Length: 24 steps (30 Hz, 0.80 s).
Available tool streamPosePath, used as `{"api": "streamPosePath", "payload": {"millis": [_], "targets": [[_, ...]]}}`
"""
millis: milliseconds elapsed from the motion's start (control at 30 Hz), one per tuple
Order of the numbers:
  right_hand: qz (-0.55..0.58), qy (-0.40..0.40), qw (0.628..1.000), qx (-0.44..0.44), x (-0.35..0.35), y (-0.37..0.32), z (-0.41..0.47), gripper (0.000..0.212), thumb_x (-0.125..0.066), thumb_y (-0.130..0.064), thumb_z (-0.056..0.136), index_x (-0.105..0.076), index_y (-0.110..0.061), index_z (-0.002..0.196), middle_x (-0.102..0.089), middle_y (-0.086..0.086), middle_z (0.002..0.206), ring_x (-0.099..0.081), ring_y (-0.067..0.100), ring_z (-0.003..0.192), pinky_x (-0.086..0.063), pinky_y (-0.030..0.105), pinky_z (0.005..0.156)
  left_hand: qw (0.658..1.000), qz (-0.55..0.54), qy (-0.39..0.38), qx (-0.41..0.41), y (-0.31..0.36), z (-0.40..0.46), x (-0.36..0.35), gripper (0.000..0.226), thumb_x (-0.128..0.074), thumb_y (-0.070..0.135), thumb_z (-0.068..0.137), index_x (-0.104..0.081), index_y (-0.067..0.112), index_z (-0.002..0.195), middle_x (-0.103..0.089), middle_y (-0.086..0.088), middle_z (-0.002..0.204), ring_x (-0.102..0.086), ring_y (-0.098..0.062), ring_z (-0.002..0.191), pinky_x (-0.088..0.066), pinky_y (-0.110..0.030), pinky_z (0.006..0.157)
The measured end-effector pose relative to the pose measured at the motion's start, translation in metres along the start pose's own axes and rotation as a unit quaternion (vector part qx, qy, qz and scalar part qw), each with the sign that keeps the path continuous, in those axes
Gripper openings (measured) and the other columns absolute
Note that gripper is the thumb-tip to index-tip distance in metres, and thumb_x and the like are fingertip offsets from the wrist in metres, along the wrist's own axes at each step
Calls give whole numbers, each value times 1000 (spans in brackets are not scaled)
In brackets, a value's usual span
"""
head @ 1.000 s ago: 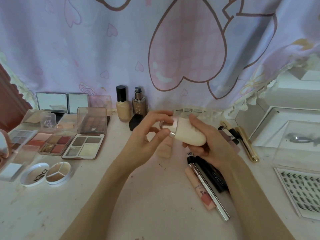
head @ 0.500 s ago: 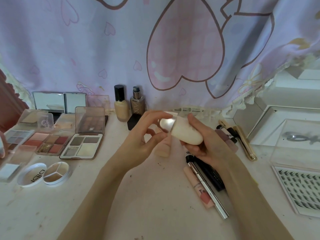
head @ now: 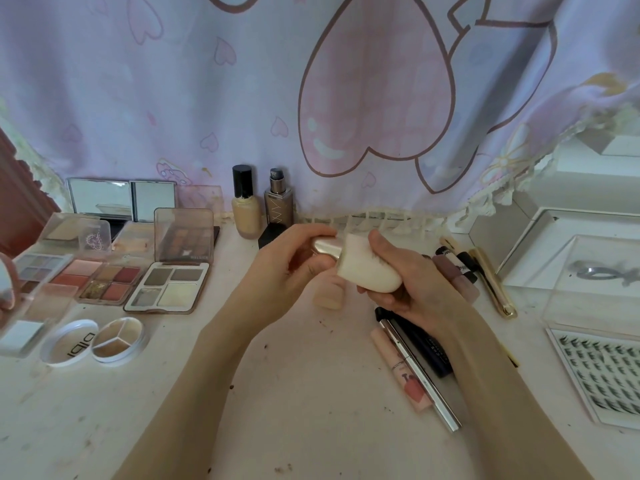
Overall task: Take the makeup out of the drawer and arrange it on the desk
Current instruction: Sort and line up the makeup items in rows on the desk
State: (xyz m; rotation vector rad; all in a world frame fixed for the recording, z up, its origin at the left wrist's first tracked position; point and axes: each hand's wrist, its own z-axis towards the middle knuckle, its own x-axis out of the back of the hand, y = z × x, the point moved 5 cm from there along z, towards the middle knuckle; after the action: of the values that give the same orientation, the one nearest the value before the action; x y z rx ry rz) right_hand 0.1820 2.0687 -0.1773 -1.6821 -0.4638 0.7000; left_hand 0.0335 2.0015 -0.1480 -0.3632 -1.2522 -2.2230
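Above the middle of the desk (head: 311, 410) I hold a cream-white bottle (head: 367, 271) on its side. My right hand (head: 412, 289) grips its body. My left hand (head: 287, 275) curls round its shiny gold cap (head: 325, 247). A small peach item (head: 329, 296) lies on the desk just below, partly hidden. Open eyeshadow palettes (head: 169, 285) lie at the left. Two foundation bottles (head: 246, 206) stand at the back. A pink tube (head: 401, 368), a silver pen (head: 422, 375) and dark sticks lie under my right wrist.
A round open compact (head: 93, 341) lies at the front left, mirrors (head: 121, 199) at the back left. A clear box (head: 595, 282) and a lash tray (head: 602, 375) sit at the right. Gold and black tubes (head: 485, 275) lie beside them. A patterned curtain (head: 311, 98) hangs behind.
The bottle has tilted a little, its cap end rising toward the left. My left fingers have closed further round the cap. Both hands stay at the same spot.
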Motion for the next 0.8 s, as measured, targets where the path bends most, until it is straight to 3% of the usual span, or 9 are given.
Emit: {"api": "streamPosePath", "payload": {"millis": [133, 233, 333, 433, 467, 567, 633, 733, 800], "targets": [[-38, 14, 999, -1, -5, 0, -2, 57, -64, -57, 64, -64, -9, 94, -61, 4, 66, -51, 11, 52, -34, 18, 43, 994, 77, 74, 18, -3, 0, 6, 25, -50, 43, 83, -61, 20, 88, -50, 7, 66, -45, 3, 63, -34, -8, 57], [-58, 8, 998, 14, -8, -1, -2, 66, -62, -54, 63, -62, -5, 106, -60, -6, 69, -55, 3, 61, -38, 18, 49, 990, 58, 125, 5, 0, 0, 15, 26, -42, 48, 87, -50, 29, 71, -45, 6, 67, -42, -1, 63, -33, -10, 57], [-62, 9, 998, 22, -10, 0, -2, 65, -61, -50, 65, -60, -3, 111, -61, -6, 76, -57, 0, 62, -41, 14, 50, 984, 7, 157, 79, -8, 0, 16, 36, -43, 51, 89, -48, 26, 64, -44, 8, 61, -41, -1, 57, -34, -14, 54], [-63, 57, 995, 43, -4, -2, 0, 62, -60, -52, 65, -62, -8, 109, -63, -7, 75, -55, 2, 63, -41, 14, 53, 958, -50, 218, 179, -21, -2, 23, 44, -46, 42, 93, -54, 7, 67, -50, -5, 63, -46, -11, 62, -45, -37, 63], [-56, 83, 993, 55, 0, -4, 0, 58, -60, -52, 66, -63, -10, 106, -61, -10, 70, -52, 2, 58, -39, 14, 50, 950, -65, 235, 195, -25, -3, 26, 46, -45, 39, 94, -56, 3, 69, -52, -7, 65, -48, -11, 62, -46, -36, 64], [11, 153, 985, 80, 11, -9, 4, 46, -66, -45, 69, -63, -12, 100, -60, -7, 69, -45, 10, 59, -37, 22, 52, 951, -34, 242, 190, -30, -4, 34, 43, -42, 36, 96, -55, 10, 64, -49, 3, 55, -45, -1, 50, -34, -11, 52], [29, 183, 979, 87, 17, -16, 12, 36, -68, -30, 79, -59, -9, 107, -64, 0, 85, -55, 12, 67, -48, 23, 57, 956, -1, 223, 188, -33, -4, 34, 43, -41, 36, 96, -54, 7, 67, -47, 4, 55, -45, -9, 55, -31, -16, 51], [-79, 188, 975, 85, 15, -29, 33, 34, -67, -14, 84, -48, -13, 113, -59, 3, 108, -63, 14, 94, -57, 24, 71, 955, 28, 214, 205, -40, -4, 35, 41, -39, 38, 96, -56, 6, 76, -56, -3, 63, -48, -15, 60, -34, -19, 53], [-179, 170, 965, 84, 7, -34, 49, 37, -68, -12, 82, -47, -16, 112, -56, 0, 108, -59, 16, 102, -56, 26, 76, 950, 11, 229, 210, -42, -6, 39, 36, -38, 38, 97, -55, 15, 75, -59, -4, 66, -51, -11, 59, -36, -14, 52]]}}
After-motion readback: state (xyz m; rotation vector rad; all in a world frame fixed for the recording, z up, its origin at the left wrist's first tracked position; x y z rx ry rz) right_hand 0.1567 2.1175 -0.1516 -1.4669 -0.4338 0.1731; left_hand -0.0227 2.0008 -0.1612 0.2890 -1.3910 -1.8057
